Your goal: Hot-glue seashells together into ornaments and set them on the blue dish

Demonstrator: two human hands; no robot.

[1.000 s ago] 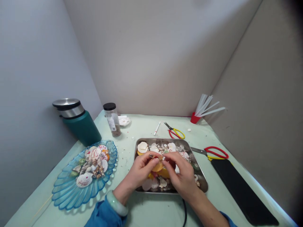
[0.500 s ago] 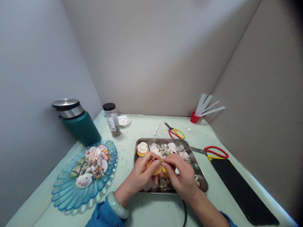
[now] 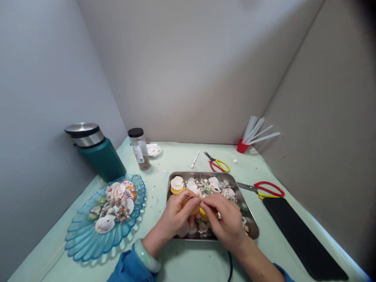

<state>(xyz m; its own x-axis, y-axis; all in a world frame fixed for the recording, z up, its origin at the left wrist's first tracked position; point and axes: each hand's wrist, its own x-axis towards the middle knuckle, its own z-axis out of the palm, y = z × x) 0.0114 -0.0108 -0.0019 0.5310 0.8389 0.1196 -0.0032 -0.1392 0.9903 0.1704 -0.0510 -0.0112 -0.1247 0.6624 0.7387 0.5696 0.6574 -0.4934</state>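
Left hand [image 3: 178, 211] clamped on yellow shell [image 3: 195, 210] above metal tray [image 3: 252, 229]; shell mostly covered. Right hand [image 3: 227, 217]: thumb and index pinched together at its edge, can't tell on what. Hands block mid-tray shells [image 3: 228, 193]. Blue sleeves [image 3: 131, 268] cut off at bottom.

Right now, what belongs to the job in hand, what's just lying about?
Seemingly in use:
yellow-orange rounded piece, pinched in left hand, right hand alongside
rectangular metal tray of shells, beneath both hands

Apparently lying about:
teal bottle, steel lid
clear cylindrical jar, black lid
red-and-yellow-handled scissors right of the tray
flat black slab
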